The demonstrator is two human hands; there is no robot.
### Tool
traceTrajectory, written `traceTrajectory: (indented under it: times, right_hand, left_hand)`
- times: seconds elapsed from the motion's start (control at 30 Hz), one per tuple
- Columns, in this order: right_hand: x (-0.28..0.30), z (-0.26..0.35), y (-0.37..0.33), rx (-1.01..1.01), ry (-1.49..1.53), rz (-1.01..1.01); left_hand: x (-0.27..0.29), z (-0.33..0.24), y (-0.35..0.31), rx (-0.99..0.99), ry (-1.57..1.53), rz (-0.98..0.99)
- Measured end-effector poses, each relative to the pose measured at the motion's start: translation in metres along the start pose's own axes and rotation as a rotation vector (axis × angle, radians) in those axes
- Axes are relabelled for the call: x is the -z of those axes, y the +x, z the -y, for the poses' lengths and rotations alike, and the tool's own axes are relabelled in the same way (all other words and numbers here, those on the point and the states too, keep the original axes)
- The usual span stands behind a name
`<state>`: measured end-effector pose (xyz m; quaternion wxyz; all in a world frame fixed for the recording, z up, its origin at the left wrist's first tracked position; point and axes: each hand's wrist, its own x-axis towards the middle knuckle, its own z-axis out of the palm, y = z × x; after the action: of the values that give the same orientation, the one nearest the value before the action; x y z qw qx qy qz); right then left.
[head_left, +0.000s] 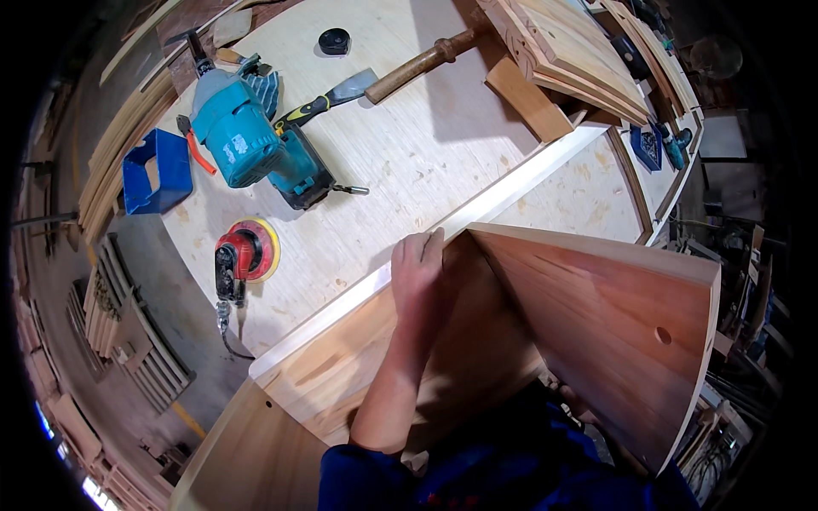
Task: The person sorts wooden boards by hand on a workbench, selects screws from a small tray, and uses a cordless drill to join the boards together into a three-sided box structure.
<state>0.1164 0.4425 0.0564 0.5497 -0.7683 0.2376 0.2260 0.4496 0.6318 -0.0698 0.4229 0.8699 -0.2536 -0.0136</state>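
Observation:
My left hand [417, 268] is closed over the long top edge of a wooden panel [332, 341], its fingers hooked onto the pale rim. That panel forms the middle of a three-sided wooden piece standing against the workbench. Its right side panel [605, 315], reddish with a small hole, rises at an angle beside me. The left side panel [256, 451] runs toward the lower left and also has a small hole. Low behind the right side panel, in shadow, is what looks like my right hand [575, 400]; its fingers cannot be made out.
On the pale bench top [375, 179] lie a teal cordless drill [247, 140], a red sander [247, 251], a putty knife [328, 98], a wooden mallet [422, 64] and a black tape measure [334, 41]. A blue bin [158, 175] stands left. Stacked boards [571, 51] sit far right.

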Motion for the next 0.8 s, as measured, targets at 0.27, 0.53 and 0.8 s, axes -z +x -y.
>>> traceTrajectory:
  times: [0.27, 0.53, 0.8]
  right_hand:
    - [-0.004, 0.0, 0.012, 0.141, 0.022, -0.047]
    - [-0.004, -0.043, 0.016, 0.251, -0.115, -0.056]
    - [-0.013, -0.052, 0.018, 0.346, -0.147, -0.125]
  left_hand:
    - [-0.012, -0.023, -0.004, 0.08, 0.34, 0.087]
    - [-0.022, -0.028, 0.0, 0.065, 0.205, 0.023]
    - [-0.022, -0.01, -0.015, 0.077, 0.514, 0.106]
